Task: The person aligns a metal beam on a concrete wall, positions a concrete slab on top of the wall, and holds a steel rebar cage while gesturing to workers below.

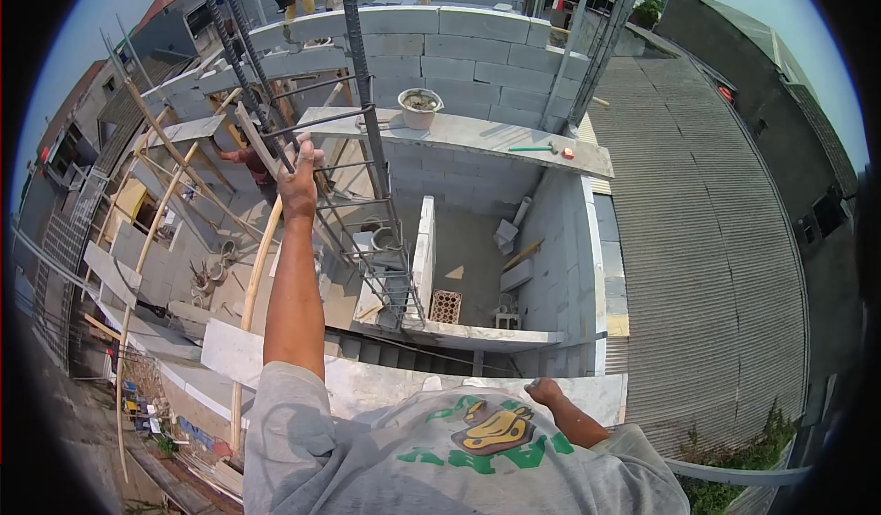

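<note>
Head view: left grip (298,180) at rebar column (373,139), right grip (547,392) beside pale ledge (598,397)

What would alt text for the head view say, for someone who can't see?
The person's bare left hand reaches forward to an upright, dark steel rebar cage on a building site. The right hand is by a pale masonry ledge. Beyond, a round white bucket and green-handled hammer rest on a grey plank.

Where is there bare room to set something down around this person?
The plank looks bare between the bucket and the green-handled tool. The near ledge also has a bare patch just right of the right hand. It is crowded around the left hand, among the rebar.
</note>
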